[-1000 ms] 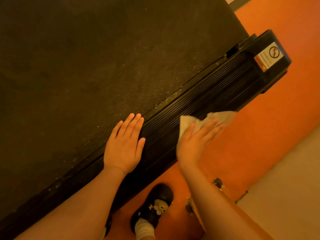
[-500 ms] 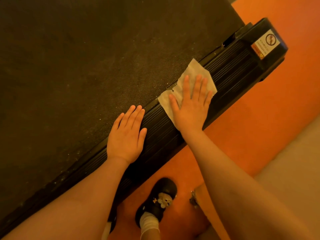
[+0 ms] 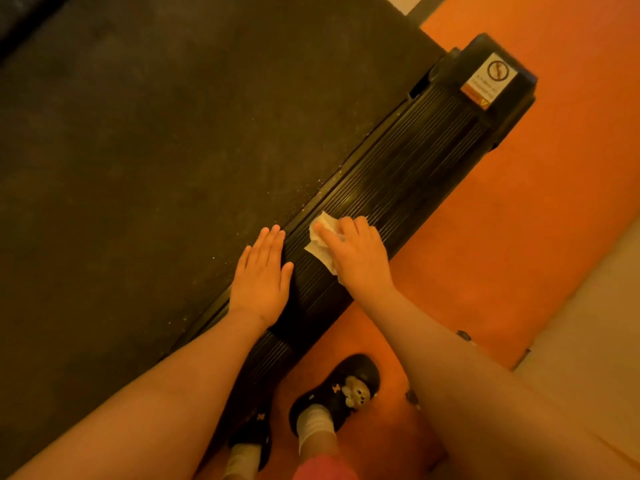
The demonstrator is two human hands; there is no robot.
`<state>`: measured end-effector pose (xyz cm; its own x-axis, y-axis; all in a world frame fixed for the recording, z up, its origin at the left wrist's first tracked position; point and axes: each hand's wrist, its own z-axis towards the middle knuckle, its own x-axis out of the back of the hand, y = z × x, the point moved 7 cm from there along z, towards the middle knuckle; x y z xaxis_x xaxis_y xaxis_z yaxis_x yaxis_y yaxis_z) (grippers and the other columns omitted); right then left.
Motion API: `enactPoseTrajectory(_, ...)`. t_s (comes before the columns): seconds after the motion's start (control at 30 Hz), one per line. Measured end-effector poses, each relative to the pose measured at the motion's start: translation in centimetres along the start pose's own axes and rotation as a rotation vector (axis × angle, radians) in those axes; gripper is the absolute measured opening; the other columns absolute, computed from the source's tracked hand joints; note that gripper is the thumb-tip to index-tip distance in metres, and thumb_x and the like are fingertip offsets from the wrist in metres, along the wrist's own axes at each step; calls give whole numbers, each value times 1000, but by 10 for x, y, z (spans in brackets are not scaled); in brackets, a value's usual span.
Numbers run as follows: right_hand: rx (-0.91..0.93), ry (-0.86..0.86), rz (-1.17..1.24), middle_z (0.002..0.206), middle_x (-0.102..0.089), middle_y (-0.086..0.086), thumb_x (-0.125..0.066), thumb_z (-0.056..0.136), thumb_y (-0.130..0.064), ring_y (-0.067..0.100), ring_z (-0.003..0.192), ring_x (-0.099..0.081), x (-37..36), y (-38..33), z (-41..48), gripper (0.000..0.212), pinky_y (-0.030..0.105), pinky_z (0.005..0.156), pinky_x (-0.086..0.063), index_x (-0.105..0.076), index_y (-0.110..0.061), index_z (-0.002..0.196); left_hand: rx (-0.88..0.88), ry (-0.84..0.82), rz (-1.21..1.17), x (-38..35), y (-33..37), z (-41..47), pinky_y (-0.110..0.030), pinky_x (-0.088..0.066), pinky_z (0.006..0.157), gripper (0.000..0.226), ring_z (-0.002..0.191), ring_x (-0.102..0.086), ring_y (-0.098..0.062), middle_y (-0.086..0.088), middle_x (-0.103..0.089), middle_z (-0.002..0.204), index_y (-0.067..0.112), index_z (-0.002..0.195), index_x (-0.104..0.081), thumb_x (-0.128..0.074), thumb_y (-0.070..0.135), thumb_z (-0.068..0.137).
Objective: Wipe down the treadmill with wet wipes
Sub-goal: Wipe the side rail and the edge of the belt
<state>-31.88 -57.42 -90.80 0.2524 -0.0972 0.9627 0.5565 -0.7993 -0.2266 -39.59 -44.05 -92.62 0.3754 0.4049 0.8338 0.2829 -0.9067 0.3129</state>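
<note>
Treadmill rail [image 3: 398, 161]: wipe [image 3: 320, 249] under right fingers [image 3: 358, 227].

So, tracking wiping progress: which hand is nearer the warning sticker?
Right. The right hand, gripping the wet wipe, sits farther along the side rail toward the warning sticker; the left hand lies flat beside it, farther back.
</note>
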Motion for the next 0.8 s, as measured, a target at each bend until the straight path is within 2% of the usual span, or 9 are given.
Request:
enactPoseTrajectory(0.07, -39, -53, 51, 93, -57, 9, -88, 55, -13, 29, 83, -56, 8, 4, -11, 69, 35, 60, -44, -62, -18, 118, 58, -20, -8, 5, 7, 0, -38, -10, 122, 60, 151, 0, -16, -1, -5, 164, 15, 156, -7, -31, 33, 104)
enactPoseTrajectory(0.1, -81, -98, 88, 99, -57, 9, -85, 61, -11, 29, 90, -55, 10, 8, -18, 68, 35, 63, -43, -59, -19, 123, 67, -32, 7, 8, 13, 0, -39, -13, 121, 61, 151, -3, -19, -3, -6, 164, 17, 156, -6, -32, 34, 104)
enactPoseTrajectory(0.17, -160, -193, 157, 116, -51, 7, -72, 80, -10, 26, 108, -48, 12, 19, -36, 62, 32, 69, -35, -47, -23, 135, 17, -48, 64, 14, 30, 1, -40, -19, 118, 63, 149, -12, -24, -6, -9, 163, 22, 156, -2, -35, 34, 103)
enactPoseTrajectory(0.27, -227, -224, 147, 121, -49, 7, -59, 92, -13, 25, 112, -47, 23, 42, -55, 45, 29, 69, -29, -47, -18, 135, -96, -57, 143, 24, 63, 3, -39, -21, 117, 65, 148, -16, -26, -8, -11, 162, 27, 156, -2, -39, 32, 102)
enactPoseTrajectory(0.33, -252, -220, 114, 114, -56, 9, -66, 89, -16, 26, 103, -53, 44, 55, -62, 38, 29, 67, -29, -56, -13, 126, -165, -39, 175, 31, 85, 5, -37, -19, 117, 65, 148, -17, -24, -8, -16, 161, 26, 156, -5, -41, 29, 102)
enactPoseTrajectory(0.43, -312, -179, 69, 81, -64, 8, -94, 54, -17, 26, 72, -62, 69, 81, -67, 43, 31, 52, -38, -70, -11, 90, -277, -43, 195, 41, 121, 10, -36, -22, 117, 63, 146, -22, -21, -6, -26, 157, 25, 156, -9, -41, 29, 102)
enactPoseTrajectory(0.57, -382, -111, 137, 90, -62, 12, -84, 71, -15, 32, 81, -61, 101, 103, -69, 30, 37, 57, -44, -68, -7, 95, -376, -53, 179, 64, 163, 19, -35, -26, 113, 61, 141, -30, -20, -4, -35, 151, 23, 156, -12, -40, 29, 102)
enactPoseTrajectory(0.67, -374, -30, 131, 101, -57, 13, -57, 96, -25, 31, 95, -55, 134, 120, -65, 22, 37, 58, -41, -63, -6, 104, -478, -38, 160, 100, 195, 30, -35, -30, 109, 59, 136, -38, -22, -5, -44, 145, 19, 155, -17, -42, 27, 101)
enactPoseTrajectory(0.8, -299, 78, 123, 73, -56, 12, -78, 77, -13, 30, 62, -58, 191, 143, -54, 18, 25, 35, -23, -62, -5, 74, -535, 54, 230, 168, 238, 64, -39, -39, 98, 49, 124, -50, -26, -8, -53, 135, 15, 148, -33, -41, 26, 102)
